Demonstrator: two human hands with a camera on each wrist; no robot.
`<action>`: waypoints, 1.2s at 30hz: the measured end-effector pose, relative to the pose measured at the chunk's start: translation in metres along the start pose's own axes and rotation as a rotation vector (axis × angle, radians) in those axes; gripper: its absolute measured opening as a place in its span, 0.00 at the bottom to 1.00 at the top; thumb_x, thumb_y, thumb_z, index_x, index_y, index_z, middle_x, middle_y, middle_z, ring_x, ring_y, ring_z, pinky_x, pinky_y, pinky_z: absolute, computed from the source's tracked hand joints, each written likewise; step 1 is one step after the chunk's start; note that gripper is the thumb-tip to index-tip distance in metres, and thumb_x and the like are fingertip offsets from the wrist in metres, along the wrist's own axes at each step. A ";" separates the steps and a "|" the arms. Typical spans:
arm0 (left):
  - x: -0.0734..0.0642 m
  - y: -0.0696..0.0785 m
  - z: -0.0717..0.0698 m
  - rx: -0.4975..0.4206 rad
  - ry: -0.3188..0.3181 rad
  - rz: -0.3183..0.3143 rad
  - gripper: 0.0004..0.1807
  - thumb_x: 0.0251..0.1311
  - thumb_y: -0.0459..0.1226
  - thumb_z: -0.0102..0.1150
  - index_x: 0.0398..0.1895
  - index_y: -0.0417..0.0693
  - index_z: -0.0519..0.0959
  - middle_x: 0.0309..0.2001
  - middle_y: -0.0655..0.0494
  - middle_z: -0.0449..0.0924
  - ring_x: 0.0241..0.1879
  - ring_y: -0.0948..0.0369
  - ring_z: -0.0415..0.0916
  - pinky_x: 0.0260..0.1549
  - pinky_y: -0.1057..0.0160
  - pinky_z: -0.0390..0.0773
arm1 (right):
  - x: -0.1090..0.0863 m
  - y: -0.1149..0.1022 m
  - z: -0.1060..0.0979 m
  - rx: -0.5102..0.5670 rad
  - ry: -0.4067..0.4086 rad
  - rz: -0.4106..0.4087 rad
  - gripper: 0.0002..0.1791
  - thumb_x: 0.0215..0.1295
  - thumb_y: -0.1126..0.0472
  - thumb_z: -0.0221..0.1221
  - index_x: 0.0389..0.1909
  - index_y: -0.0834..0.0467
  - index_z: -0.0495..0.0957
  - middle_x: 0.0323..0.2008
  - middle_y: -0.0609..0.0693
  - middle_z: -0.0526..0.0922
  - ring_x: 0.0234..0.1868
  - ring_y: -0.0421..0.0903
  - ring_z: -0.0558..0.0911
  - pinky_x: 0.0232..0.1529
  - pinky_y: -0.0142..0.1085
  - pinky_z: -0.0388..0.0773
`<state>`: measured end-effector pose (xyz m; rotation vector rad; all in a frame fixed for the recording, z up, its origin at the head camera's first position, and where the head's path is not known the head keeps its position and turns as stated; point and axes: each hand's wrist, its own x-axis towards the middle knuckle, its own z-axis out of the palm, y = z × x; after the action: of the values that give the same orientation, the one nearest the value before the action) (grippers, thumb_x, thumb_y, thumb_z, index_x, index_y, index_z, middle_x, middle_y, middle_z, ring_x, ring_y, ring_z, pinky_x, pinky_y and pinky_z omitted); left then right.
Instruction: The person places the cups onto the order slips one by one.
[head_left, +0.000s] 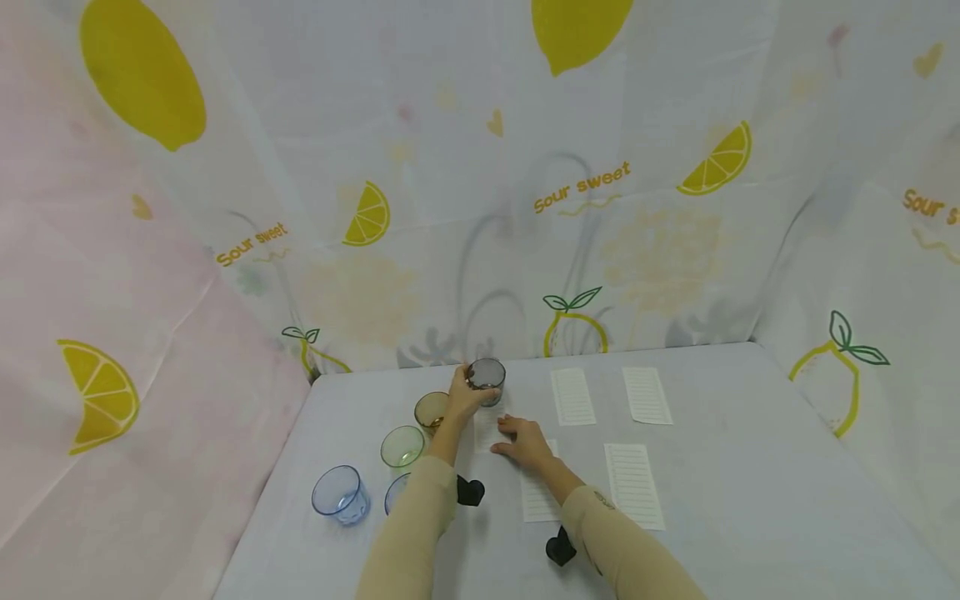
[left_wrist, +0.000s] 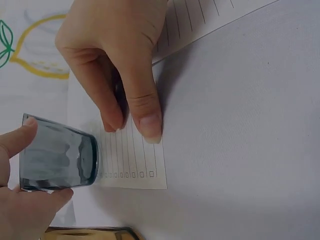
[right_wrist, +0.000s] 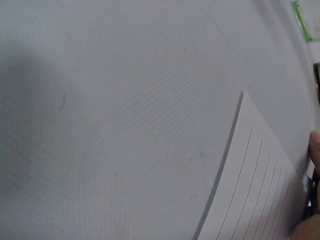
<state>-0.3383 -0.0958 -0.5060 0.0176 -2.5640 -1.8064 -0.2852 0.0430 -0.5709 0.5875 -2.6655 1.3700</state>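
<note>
My left hand (head_left: 461, 402) holds a grey tinted glass (head_left: 487, 379) near the back of the table, thumb and fingers on opposite sides of it. In the left wrist view the glass (left_wrist: 57, 156) lies across the picture, its base by a lined paper sheet (left_wrist: 135, 167). Over that sheet is my right hand (head_left: 527, 446), thumb and fingers bent downward, fingertips at the paper; whether they press it cannot be told. Left of my left forearm stand an amber glass (head_left: 431, 410), a green glass (head_left: 402, 448) and a blue glass (head_left: 341, 493). Another blue glass (head_left: 393, 492) is partly hidden by the sleeve.
Several more lined sheets lie on the white table: two at the back, a left one (head_left: 573, 397) and a right one (head_left: 647, 396), a sheet (head_left: 538, 498) under my right wrist, and a sheet (head_left: 634, 486) right of it. A lemon-print cloth (head_left: 450, 125) hangs behind.
</note>
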 end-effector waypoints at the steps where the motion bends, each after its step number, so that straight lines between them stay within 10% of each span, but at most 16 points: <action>1: 0.000 0.001 0.000 0.026 0.001 -0.011 0.44 0.47 0.32 0.70 0.66 0.31 0.56 0.64 0.32 0.61 0.62 0.39 0.62 0.60 0.46 0.66 | 0.000 0.000 0.000 0.006 -0.001 0.001 0.25 0.49 0.62 0.70 0.45 0.73 0.78 0.50 0.64 0.79 0.56 0.60 0.75 0.58 0.51 0.69; 11: 0.014 -0.005 0.000 0.222 -0.017 -0.087 0.48 0.47 0.33 0.71 0.67 0.34 0.51 0.63 0.30 0.61 0.62 0.39 0.62 0.60 0.45 0.66 | 0.002 0.002 0.001 0.000 -0.006 0.009 0.25 0.49 0.61 0.70 0.46 0.73 0.78 0.50 0.63 0.79 0.57 0.59 0.75 0.59 0.51 0.69; 18: 0.114 -0.127 0.014 0.477 -0.026 0.029 0.53 0.32 0.46 0.80 0.60 0.34 0.59 0.52 0.31 0.71 0.50 0.42 0.71 0.41 0.54 0.78 | 0.001 0.002 0.001 -0.019 0.007 -0.014 0.25 0.48 0.61 0.70 0.45 0.73 0.79 0.49 0.63 0.80 0.55 0.59 0.76 0.58 0.51 0.69; 21: 0.124 -0.136 0.011 0.511 -0.066 0.038 0.54 0.30 0.45 0.81 0.60 0.32 0.60 0.51 0.33 0.72 0.50 0.42 0.72 0.43 0.53 0.78 | 0.002 0.002 0.001 -0.021 0.010 -0.008 0.25 0.48 0.61 0.70 0.45 0.73 0.79 0.49 0.63 0.80 0.56 0.59 0.76 0.58 0.50 0.69; 29: 0.109 -0.103 0.002 0.603 -0.153 0.073 0.54 0.22 0.44 0.83 0.55 0.27 0.66 0.49 0.33 0.74 0.47 0.41 0.74 0.42 0.52 0.79 | 0.001 0.002 0.000 -0.012 -0.003 -0.010 0.25 0.49 0.61 0.69 0.45 0.73 0.78 0.49 0.64 0.80 0.56 0.60 0.76 0.59 0.51 0.69; 36: 0.036 0.011 -0.022 0.644 -0.270 -0.004 0.46 0.31 0.33 0.79 0.59 0.29 0.67 0.56 0.35 0.73 0.55 0.42 0.70 0.54 0.50 0.73 | 0.001 0.001 0.001 -0.019 0.003 -0.025 0.25 0.49 0.61 0.70 0.45 0.73 0.79 0.48 0.64 0.80 0.55 0.60 0.76 0.58 0.51 0.69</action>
<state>-0.3738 -0.1135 -0.4887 -0.2315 -3.2106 -0.9593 -0.2866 0.0425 -0.5716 0.6145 -2.6561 1.3360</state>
